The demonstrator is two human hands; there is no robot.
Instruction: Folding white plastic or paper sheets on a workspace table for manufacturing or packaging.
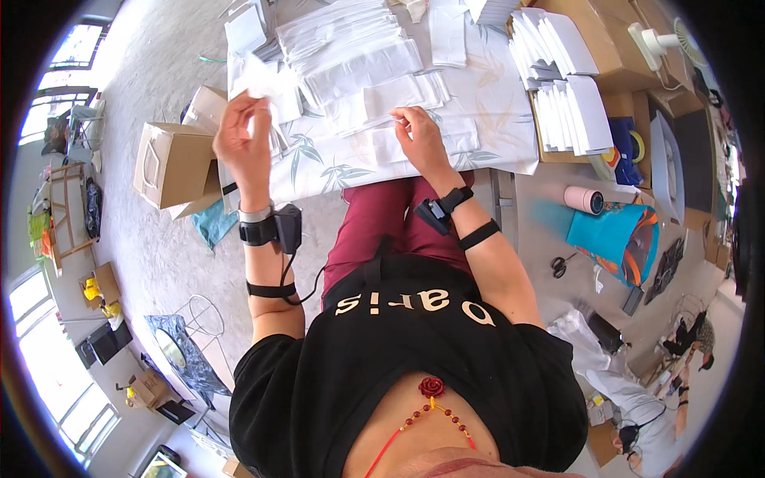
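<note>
My left hand [245,137] is raised over the left edge of the table, thumb and fingertips pinched on a thin white piece [275,86] blurred by motion; its kind is unclear. Above the near part of the tabletop, my right hand [422,142] bends its fingers into a loose pinch; whether anything thin is between the tips is too small to tell. Flat, translucent white plastic sleeves [390,99] lie just beyond its fingertips. A single sleeve [458,137] rests beneath that hand. Farther back, many more overlap in a wide spread [347,40].
A patterned cloth covers the table [506,123]. White folded cards [570,115] stand in a carton at its right. Brown boxes [171,166] sit at the left. On the right are a pink cup [583,200], a turquoise bag [613,239], scissors [561,265] and a white fan [665,41].
</note>
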